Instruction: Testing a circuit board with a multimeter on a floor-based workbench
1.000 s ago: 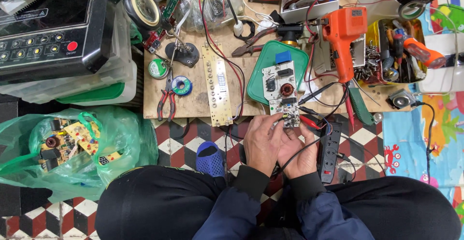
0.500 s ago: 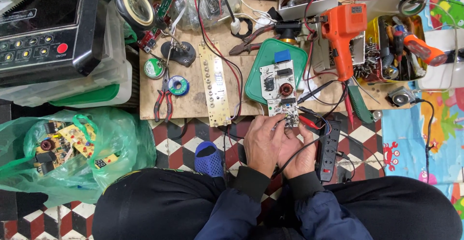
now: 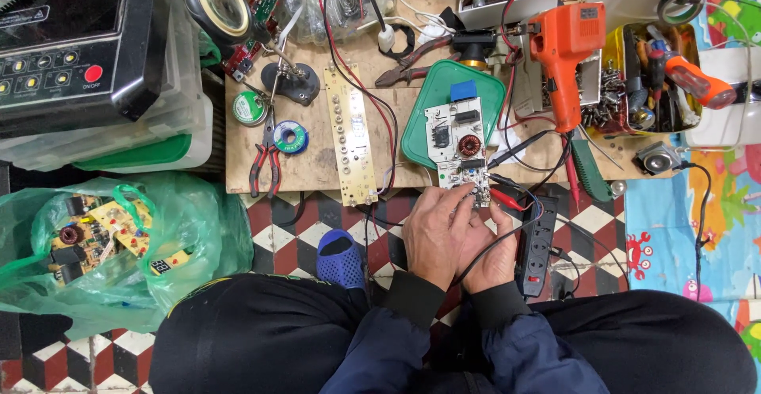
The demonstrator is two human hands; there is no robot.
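One white circuit board (image 3: 454, 147) lies partly on a green tray (image 3: 420, 101) at the front edge of the wooden counter (image 3: 317, 160), and its near end hangs over that edge. Both hands meet at this near end. The left hand (image 3: 436, 231) curls its fingers onto the lower corner of the board; the right hand (image 3: 493, 253) is half hidden behind it, and I cannot tell whether it grips anything. Two probes, one red (image 3: 507, 199) and one black (image 3: 515, 148), lie just beside the board on the right.

On the counter I count one long yellow board (image 3: 350, 134), one pair of red pliers (image 3: 265, 160), two solder spools (image 3: 269, 122) and one orange soldering gun (image 3: 564, 57). One black power strip (image 3: 537, 243) lies on the checkered floor (image 3: 293, 231) near the right hand. One green bag (image 3: 103, 239) with boards sits well apart on the left. Free room is small; the counter is crowded up to its edges.
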